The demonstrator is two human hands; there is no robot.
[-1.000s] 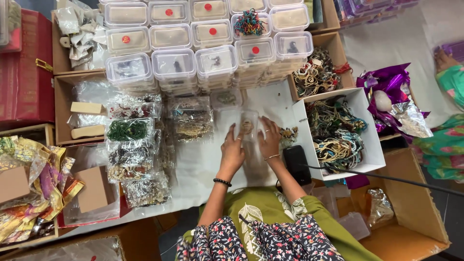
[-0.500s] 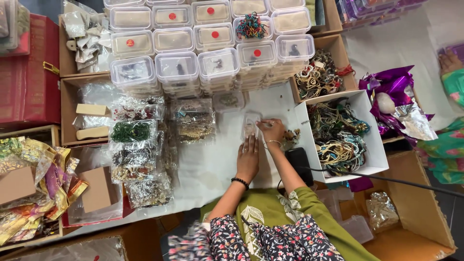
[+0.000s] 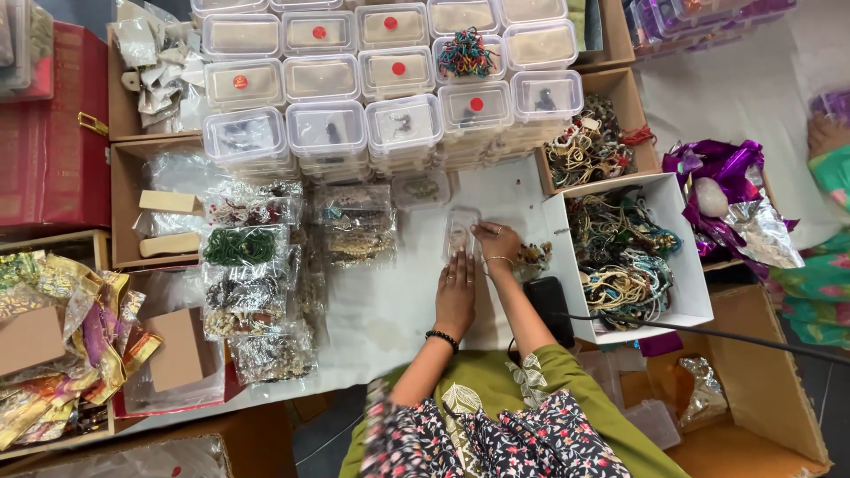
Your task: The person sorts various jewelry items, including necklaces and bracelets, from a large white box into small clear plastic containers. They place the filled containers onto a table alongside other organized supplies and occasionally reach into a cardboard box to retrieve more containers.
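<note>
My right hand (image 3: pixel 498 241) reaches forward on the white table, and its fingertips pinch the edge of a small clear plastic box (image 3: pixel 459 230). Just behind that box, my left hand (image 3: pixel 455 292) lies flat, fingers spread and pointing at it. It holds nothing, and a dark bead bracelet circles its wrist. A small heap of beaded jewellery (image 3: pixel 534 258) lies right of my right wrist. A black flat device (image 3: pixel 551 303) sits by my right forearm.
Stacks of lidded clear containers (image 3: pixel 398 124) fill the far side. Clear packets of jewellery (image 3: pixel 252 257) lie to the left. A white box (image 3: pixel 699 274) of tangled necklaces stands to the right, with a cable (image 3: pixel 708 333) beside it. Another person's sleeve (image 3: pixel 819 274) shows at the right edge.
Both hands lay side by side a second ago. My right hand has moved forward onto the clear box, and my left hand now rests flat behind it.
</note>
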